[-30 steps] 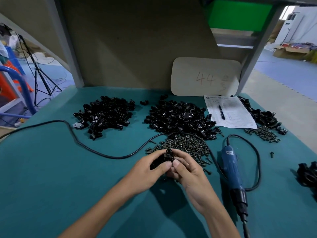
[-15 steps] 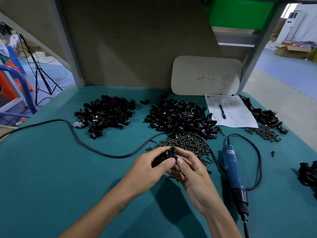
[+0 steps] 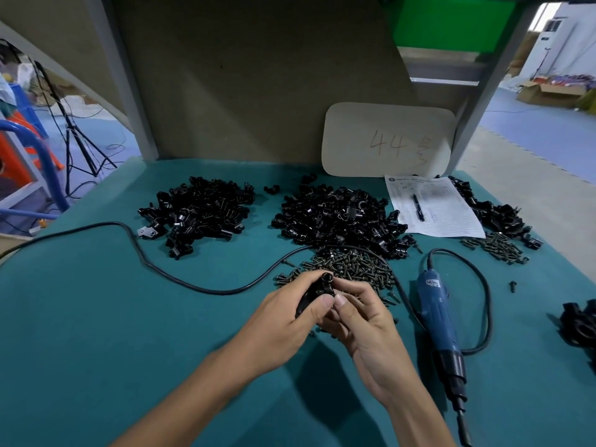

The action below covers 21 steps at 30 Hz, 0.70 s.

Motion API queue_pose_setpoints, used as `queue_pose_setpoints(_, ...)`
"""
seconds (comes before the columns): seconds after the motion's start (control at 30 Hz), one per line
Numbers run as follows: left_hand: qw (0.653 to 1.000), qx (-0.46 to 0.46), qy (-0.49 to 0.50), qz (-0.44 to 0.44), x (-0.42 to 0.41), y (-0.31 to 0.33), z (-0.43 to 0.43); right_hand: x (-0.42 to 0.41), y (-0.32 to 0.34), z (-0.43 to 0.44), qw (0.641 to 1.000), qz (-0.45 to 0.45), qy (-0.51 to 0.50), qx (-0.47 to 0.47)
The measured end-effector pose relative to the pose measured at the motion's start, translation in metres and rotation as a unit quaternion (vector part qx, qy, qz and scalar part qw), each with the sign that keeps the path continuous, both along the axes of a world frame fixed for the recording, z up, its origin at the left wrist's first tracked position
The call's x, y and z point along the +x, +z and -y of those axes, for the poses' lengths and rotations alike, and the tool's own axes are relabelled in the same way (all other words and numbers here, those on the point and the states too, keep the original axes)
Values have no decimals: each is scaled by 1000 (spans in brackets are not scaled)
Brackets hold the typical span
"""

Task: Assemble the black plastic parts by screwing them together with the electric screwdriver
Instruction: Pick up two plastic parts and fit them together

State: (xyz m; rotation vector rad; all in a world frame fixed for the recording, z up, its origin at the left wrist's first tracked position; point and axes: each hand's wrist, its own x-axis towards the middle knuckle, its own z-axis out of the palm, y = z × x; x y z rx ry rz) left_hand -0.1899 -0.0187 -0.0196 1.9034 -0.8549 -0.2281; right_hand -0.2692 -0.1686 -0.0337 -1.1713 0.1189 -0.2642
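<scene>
My left hand [image 3: 283,314] and my right hand [image 3: 364,321] meet above the green mat, both pinching a small black plastic part [image 3: 317,290] between thumbs and fingers. Most of the part is hidden by my fingers. Just behind my hands lies a heap of dark screws [image 3: 351,267]. The blue electric screwdriver [image 3: 440,324] lies on the mat to the right of my right hand, its tip pointing toward me, untouched.
Two piles of black parts [image 3: 200,211] [image 3: 338,217] lie further back, a third [image 3: 496,214] at the right with more screws [image 3: 493,246]. A paper sheet with a pen [image 3: 432,208], a black cable [image 3: 135,240] and black pieces [image 3: 579,327] at the right edge also sit here.
Both hands have lifted slightly away from me with the black part, whose ring end now shows above my fingertips. The screwdriver has not moved.
</scene>
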Motion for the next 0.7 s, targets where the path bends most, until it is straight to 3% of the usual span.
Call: queue_pose_setpoints(0.7,1000,26,9,-4,-4,1,3,-2,4,1,1000,-13,-1,1)
